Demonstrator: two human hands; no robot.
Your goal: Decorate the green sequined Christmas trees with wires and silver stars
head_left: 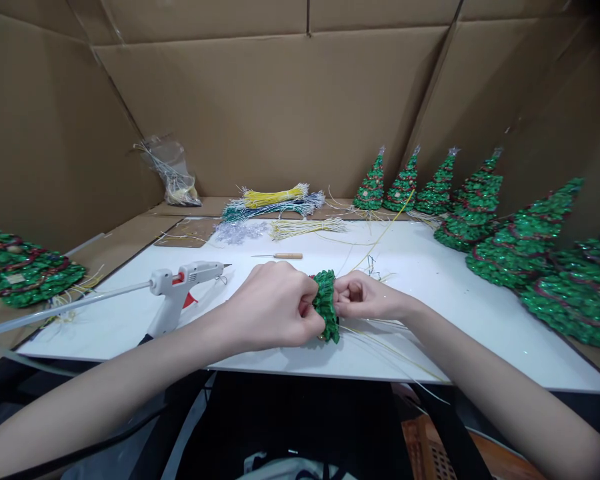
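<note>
At the far left, one miniature Christmas tree leans to the right beside the white work board, with loose wires near its base. A translucent glue stick projects from the rear of the white hot glue gun; the gun stands on the board, nozzle pointing right, red trigger visible. Behind it, a clear plastic bag containing wires rests against the cardboard wall. A brown cardboard piece lies at the rear left of the board, with clear snowflake ornaments to its right. Further right, a yellow wire bundle lies on top of a green wire bundle and dark blue wires; a pale yellow bundle lies in front of them.

The left hand is clamped on the green tree, which is positioned between both hands above the front of the board, turned on its side. An awl with a wooden handle lies behind this hand, tip pointing left. The right hand is curled, with its fingertips at the right edge of the green tree; whether they grip anything cannot be determined. Loose yellow wires extend to the right below this hand. At the far right, six finished-looking trees stand in a row along the board's edge.
</note>
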